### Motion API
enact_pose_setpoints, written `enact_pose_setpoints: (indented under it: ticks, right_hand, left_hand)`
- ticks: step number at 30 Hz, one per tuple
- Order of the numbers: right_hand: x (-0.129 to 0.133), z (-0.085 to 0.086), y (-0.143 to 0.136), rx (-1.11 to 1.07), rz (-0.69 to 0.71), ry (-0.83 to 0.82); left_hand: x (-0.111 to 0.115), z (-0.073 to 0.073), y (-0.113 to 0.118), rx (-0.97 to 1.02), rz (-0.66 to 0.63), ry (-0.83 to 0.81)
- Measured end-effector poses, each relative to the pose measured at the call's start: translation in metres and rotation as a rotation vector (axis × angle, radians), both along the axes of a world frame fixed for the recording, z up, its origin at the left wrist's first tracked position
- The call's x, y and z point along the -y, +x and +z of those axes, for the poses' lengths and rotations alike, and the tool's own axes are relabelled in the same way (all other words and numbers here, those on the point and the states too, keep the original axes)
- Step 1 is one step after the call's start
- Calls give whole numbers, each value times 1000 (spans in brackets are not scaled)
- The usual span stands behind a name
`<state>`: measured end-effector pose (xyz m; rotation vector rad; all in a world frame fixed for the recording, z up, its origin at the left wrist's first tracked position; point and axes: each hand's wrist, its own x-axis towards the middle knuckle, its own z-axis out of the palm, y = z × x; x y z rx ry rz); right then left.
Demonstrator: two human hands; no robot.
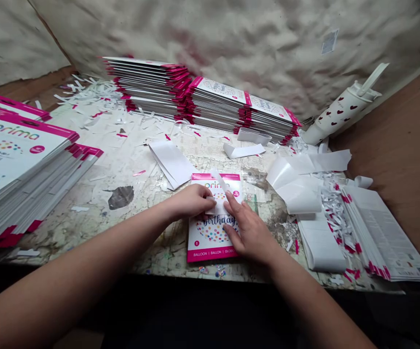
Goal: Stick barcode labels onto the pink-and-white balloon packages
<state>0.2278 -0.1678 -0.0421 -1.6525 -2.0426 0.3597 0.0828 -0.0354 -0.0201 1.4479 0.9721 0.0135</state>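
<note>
A balloon package (210, 245) in white and pink, printed with "prima", "birthday" and coloured dots, lies flat near the table's front edge. My left hand (193, 201) is closed over its upper left side, thumb and finger pinching a small white paper slip (212, 209). Across the top of the package slants a narrow white strip (220, 180), its lower end at my right fingertips. My right hand (250, 230) rests on the package's right side, thumb spread away from the fingers. Whether the strip and the slip are one piece, I cannot tell.
Stacked packages (152, 82) line the back, with another pile (24, 160) at left. Right of my hands lie glossy backing paper (299, 186), a folded label strip (321, 242) and more packages (395, 232). A tumbler (344, 111) stands back right. Folded white paper (171, 162) lies behind.
</note>
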Motion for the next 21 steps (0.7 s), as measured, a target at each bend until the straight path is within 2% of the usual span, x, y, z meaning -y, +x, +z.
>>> enact_pose_setpoints:
  ticks: [9,12,19,21]
  right_hand:
    - [2,-12,2,-33,54,-16]
    - [3,-13,1,-42,47,-10]
    - [6,-18,-4,-34,14,118]
    - [5,-20,-5,-32,4,110]
  left_hand:
    - [2,-7,7,-62,-32,107]
    - [3,-3,8,-68,-78,112]
    - [6,14,2,-69,-163,166]
    - [16,14,-6,-58,-154,303]
